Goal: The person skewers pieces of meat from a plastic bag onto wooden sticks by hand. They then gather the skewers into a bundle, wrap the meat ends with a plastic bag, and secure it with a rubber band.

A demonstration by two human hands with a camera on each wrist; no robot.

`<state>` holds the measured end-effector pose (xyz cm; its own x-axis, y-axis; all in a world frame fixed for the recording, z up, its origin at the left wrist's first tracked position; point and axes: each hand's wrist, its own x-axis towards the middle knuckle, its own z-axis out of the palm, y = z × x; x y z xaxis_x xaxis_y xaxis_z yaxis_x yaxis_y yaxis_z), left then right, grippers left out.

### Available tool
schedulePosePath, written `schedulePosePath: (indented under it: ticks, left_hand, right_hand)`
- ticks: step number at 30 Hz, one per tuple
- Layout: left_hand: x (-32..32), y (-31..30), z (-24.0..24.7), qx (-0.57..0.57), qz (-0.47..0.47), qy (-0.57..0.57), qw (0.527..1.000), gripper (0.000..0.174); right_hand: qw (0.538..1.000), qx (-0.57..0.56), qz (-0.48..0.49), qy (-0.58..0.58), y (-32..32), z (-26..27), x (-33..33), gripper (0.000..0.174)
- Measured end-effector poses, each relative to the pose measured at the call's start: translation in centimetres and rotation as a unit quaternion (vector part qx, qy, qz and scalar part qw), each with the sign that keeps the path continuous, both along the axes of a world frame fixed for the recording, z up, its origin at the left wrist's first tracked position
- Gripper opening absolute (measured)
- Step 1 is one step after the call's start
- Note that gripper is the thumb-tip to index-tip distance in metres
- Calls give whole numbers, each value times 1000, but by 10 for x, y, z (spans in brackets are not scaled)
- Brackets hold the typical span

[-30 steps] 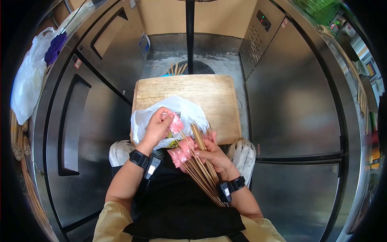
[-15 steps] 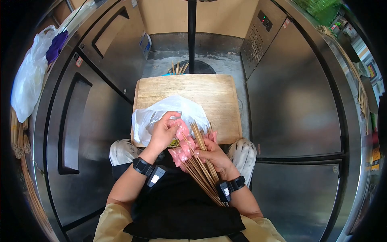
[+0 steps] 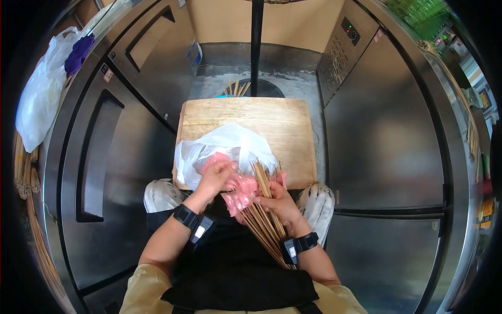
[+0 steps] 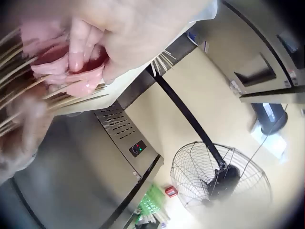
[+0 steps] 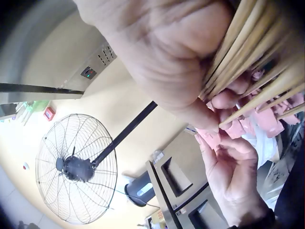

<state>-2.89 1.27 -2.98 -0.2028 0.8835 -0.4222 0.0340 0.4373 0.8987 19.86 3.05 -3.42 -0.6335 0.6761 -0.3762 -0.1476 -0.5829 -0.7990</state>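
Note:
In the head view the right hand point(image 3: 281, 204) grips a bundle of thin wooden skewers point(image 3: 265, 222), several of them with pink pieces point(image 3: 241, 194) at their upper ends. Just left of the bundle, the left hand point(image 3: 214, 181) pinches a pink piece point(image 3: 215, 158) with its fingers. In the left wrist view, its fingers point(image 4: 78, 47) curl against a folded pink piece point(image 4: 86, 82) beside the skewer tips. A white plastic bag point(image 3: 230, 137) lies behind both hands. The right wrist view has the skewers point(image 5: 248, 43) lying across the right palm.
A wooden board point(image 3: 282, 123) lies under the bag, in front of the knees. Steel cabinets point(image 3: 381, 131) stand on both sides. Beyond the board are a black pole point(image 3: 256, 52) and more skewers point(image 3: 236, 89). A wire fan point(image 5: 76, 167) shows in the wrist views.
The left hand has moved down and slightly right with its pink piece, to beside the skewered pieces. The right hand keeps its grip on the bundle. The head view has shifted slightly.

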Motion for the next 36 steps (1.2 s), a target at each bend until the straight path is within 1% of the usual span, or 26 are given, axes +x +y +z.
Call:
schedulePosePath:
  ticks: [1,2,3,4,5,8,10,13,16,17,18,19,20,22,23,25,26,28,31,32,35,36]
  left_hand:
    - [-8,3,-7,50,7,88,995,22]
    - [-17,5,-12,91,-1,230,969,23]
    - [-23,8,-13,132,-8,366,921,25]
    - [-28,11,-15,169,-15,493,853,28]
    - [-31,15,-18,155,-26,494,855,28]
    - [-36,24,-25,114,-47,491,862,27]
    - [-34,29,-25,90,-51,486,868,24]
    - [-29,28,-18,70,-62,493,865,20]
    - [-32,20,-23,226,-40,524,820,16]
    - [-31,19,-25,235,-6,413,880,15]
    - [-30,17,-24,240,27,294,925,15]
    - [-28,16,-21,241,61,171,953,15]
    - [-27,15,-18,238,65,105,963,14]
    - [-14,11,17,230,74,-28,970,12]
    - [-7,10,33,222,86,-74,969,13]
    - [10,14,55,204,106,-167,959,16]
    - [17,16,54,177,103,-175,963,17]
    - [30,19,50,123,99,-191,969,20]
    - [47,20,27,47,74,-184,979,25]
    - [49,17,24,29,82,-162,983,30]
    - [57,12,17,-18,123,-168,978,32]
    - [55,13,13,-14,118,-161,980,34]
  right_hand:
    - [1000,5,-4,-6,-1,0,0,26]
    - [1000,9,-8,-12,-1,0,-1,26]
    - [1000,6,-4,-10,0,2,0,26]
    - [1000,3,0,-9,0,5,0,26]
    - [1000,-1,5,-9,1,7,1,26]
    - [994,-69,-29,76,0,6,3,25]
    - [997,-46,-25,61,0,11,4,25]
    - [999,-14,-35,26,-1,10,4,25]
    - [999,12,-40,13,-2,7,1,23]
    - [999,19,-41,12,-2,6,2,22]
    - [998,-17,-46,27,-2,10,2,21]
    - [996,-52,-51,42,-1,18,3,19]
    - [993,-87,-54,58,-1,23,4,18]
    - [989,-92,-35,111,2,4,10,20]
    - [986,-94,-26,139,3,-3,11,21]
    - [990,-85,-46,101,1,8,4,17]
    - [992,-82,-57,82,0,12,2,16]
    - [993,-68,-51,80,1,5,3,15]
    - [994,-62,-66,52,2,7,4,15]
    - [994,-63,-77,38,3,8,5,15]
    - [990,-91,-81,75,4,5,9,14]
    - [986,-113,-80,89,5,6,10,13]
